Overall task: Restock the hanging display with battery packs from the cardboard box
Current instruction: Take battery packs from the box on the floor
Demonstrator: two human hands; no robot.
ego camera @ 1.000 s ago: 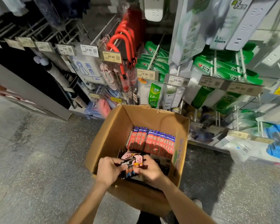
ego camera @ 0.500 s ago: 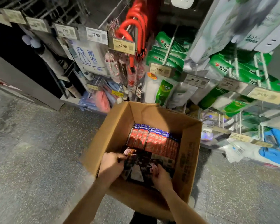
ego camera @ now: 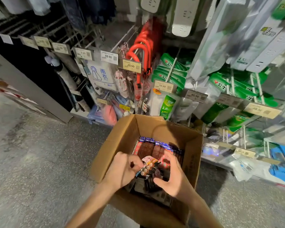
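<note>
We see the cardboard box [ego camera: 122, 137] standing open on the speckled floor [ego camera: 39, 153], just in front of the hanging display [ego camera: 229, 99]; both hands are inside it, over its near end; the left hand [ego camera: 122, 170] has its fingers curled, pinching the left edge of a battery pack [ego camera: 148, 168]; the right hand [ego camera: 173, 178] wraps thumb and fingers round the pack's right side; a row of red and blue packs [ego camera: 155, 147] stands upright at the box's far end; red hooked handles [ego camera: 143, 45] and green packets [ego camera: 168, 76] hang above.
</note>
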